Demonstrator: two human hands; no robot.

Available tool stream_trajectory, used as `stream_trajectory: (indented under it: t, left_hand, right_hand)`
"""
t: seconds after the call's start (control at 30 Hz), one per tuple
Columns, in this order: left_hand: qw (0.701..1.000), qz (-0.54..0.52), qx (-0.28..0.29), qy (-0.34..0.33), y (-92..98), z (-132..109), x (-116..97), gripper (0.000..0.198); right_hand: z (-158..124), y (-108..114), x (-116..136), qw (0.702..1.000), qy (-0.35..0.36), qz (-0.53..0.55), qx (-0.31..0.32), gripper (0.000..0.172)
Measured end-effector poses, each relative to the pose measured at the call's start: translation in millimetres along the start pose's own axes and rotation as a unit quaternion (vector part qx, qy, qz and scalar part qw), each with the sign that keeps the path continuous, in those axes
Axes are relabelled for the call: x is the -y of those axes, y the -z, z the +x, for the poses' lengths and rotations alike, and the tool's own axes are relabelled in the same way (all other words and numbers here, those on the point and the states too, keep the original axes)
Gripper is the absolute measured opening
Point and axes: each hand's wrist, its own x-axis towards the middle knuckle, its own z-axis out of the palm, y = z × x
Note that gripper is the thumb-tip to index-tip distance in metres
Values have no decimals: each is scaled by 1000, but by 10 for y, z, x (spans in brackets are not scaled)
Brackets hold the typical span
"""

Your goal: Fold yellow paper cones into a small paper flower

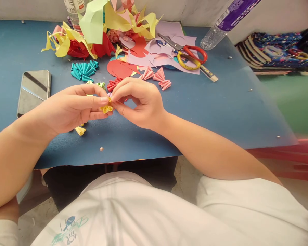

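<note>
My left hand [72, 107] and my right hand [141, 102] meet over the blue table [207, 112], both pinching a small yellow folded paper piece [107, 108] between thumbs and fingertips. Another yellow paper cone [80, 130] lies on the table under my left hand. Just beyond my fingers sit red paper cones [113, 83], pink paper cones [157, 77], a small green folded piece [101, 84] and a cluster of teal paper cones [84, 70].
A phone [34, 90] lies face up at the left. Scissors with red and yellow handles [188, 56] rest on purple paper scraps [164, 51]. A heap of yellow, red and green paper offcuts [97, 30] and two plastic bottles [226, 20] stand at the back.
</note>
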Motion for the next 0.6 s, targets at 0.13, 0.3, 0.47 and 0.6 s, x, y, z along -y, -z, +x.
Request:
stream_trajectory:
  t: [0.13, 0.3, 0.47, 0.6]
  left_hand:
    - [1000, 4, 14, 1, 18, -6, 6, 16]
    - [1000, 11, 13, 8, 49, -2, 25, 19]
    - [1000, 18, 4, 6, 71, 2, 21, 25]
    - [1000, 16, -12, -15, 48, 0, 21, 28]
  right_hand:
    - [-12, -12, -5, 999, 3, -35, -12, 13]
    - [-41, -8, -52, 995, 5, -102, 19, 8]
    - [-43, 21, -64, 997, -11, -61, 37, 5]
    - [-32, 37, -60, 996, 4, -84, 40, 5]
